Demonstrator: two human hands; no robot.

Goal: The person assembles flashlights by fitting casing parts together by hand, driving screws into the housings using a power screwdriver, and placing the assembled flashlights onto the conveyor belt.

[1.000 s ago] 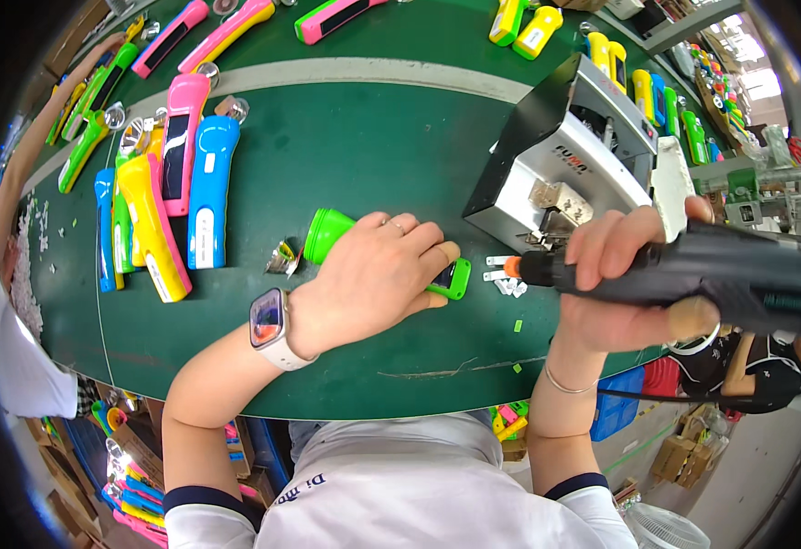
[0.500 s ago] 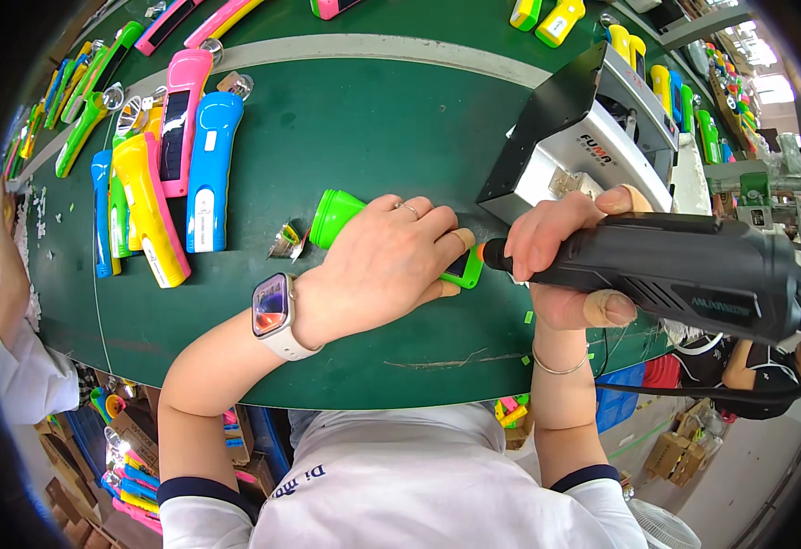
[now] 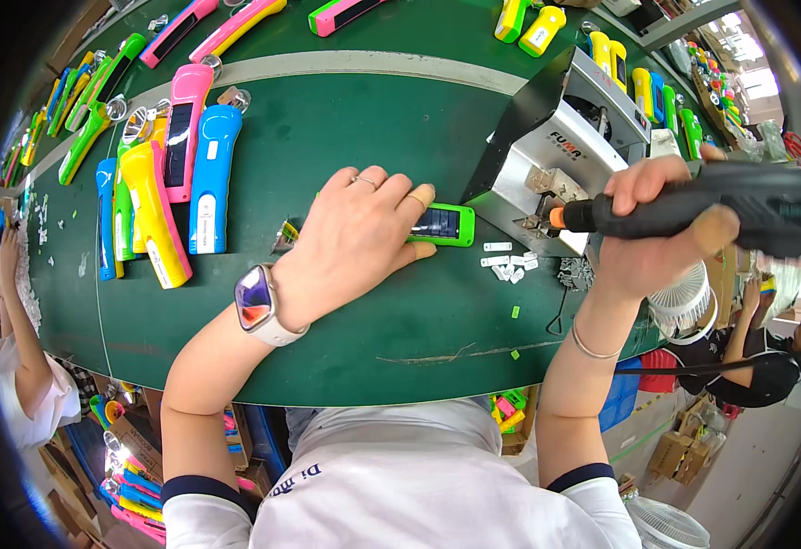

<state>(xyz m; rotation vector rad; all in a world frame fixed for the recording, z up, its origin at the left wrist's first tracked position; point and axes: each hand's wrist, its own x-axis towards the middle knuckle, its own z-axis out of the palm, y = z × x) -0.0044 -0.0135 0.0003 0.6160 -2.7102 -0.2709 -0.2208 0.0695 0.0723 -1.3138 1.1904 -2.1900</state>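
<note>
My left hand (image 3: pixel 350 229) lies over a green flashlight (image 3: pixel 457 227), gripping it against the green table. The flashlight's dark solar panel end sticks out past my thumb and fingers; its head is hidden under the hand. In my right hand (image 3: pixel 652 233) is a black electric screwdriver (image 3: pixel 739 206), held level and slightly blurred. Its orange-ringed tip (image 3: pixel 558 218) is at the metal outlet of a silver and black screw feeder (image 3: pixel 519 169); whether it touches a screw cannot be told. A shiny reflector piece (image 3: pixel 286 235) lies beside my left wrist.
Several flashlights, among them a blue one (image 3: pixel 215 183) and a yellow one (image 3: pixel 156 220), lie at the left. More lie along the far side. Small white parts (image 3: pixel 508 263) and a pile of metal bits (image 3: pixel 577 273) sit before the feeder. Other people work at both sides.
My right hand has moved the screwdriver from the flashlight's end over to the screw feeder's outlet. My left hand has turned the flashlight more level and shifted slightly left, covering its head.
</note>
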